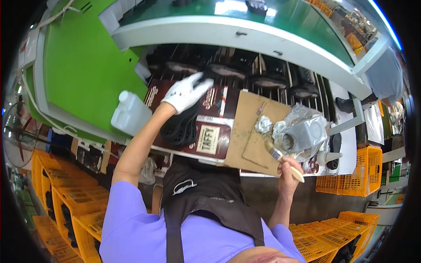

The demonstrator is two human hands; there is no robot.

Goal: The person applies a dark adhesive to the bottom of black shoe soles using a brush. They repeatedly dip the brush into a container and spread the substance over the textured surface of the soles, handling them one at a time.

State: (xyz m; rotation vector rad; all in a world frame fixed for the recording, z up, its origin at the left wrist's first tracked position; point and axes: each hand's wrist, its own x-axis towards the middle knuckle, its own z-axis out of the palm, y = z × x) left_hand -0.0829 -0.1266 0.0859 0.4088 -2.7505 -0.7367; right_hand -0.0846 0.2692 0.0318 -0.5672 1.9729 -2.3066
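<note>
My left hand (184, 94), in a white glove, reaches forward over the near edge of a rack. Its fingers are stretched and apart, slightly blurred, with a dark patch between them. Just below it lies a stack of black shoe soles (180, 129) on maroon printed cardboard (221, 131). My bare right hand (289, 173) is closed round the pale handle of a brush (277, 154). The brush's bristles point at the mouth of a translucent plastic container (307, 133) lying on its side in crumpled clear plastic. Brown cardboard (250, 127) lies between my hands.
Black shoe parts (226, 71) line the rack beneath a raised green-topped bench (289, 26). A white jug (131, 113) stands at the left by a green panel (87, 57). A white nozzled bottle (329, 157) lies right. Orange crates (368, 173) flank me. Another person (386, 72) is at far right.
</note>
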